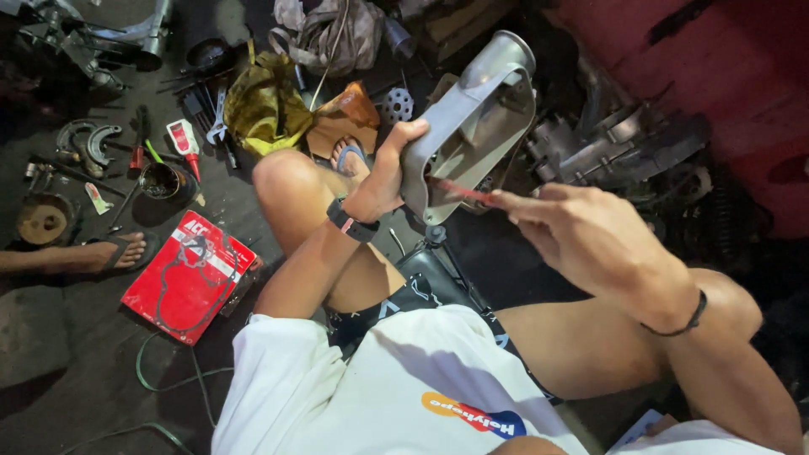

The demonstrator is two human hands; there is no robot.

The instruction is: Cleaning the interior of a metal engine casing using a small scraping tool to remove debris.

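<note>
head | dark workshop floor point(50, 337) strewn with tools; left grip point(383, 181) clasps grey metal cover point(472, 126); right grip point(581, 232) pinches red strip point(459, 190)

Grey metal cover point(472, 126), thin red tool point(459, 190), red gasket packet point(187, 274).

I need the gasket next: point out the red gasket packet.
In the head view the red gasket packet lies flat on the floor at lower left, beside the person's left forearm, just below another person's sandalled foot.
</note>
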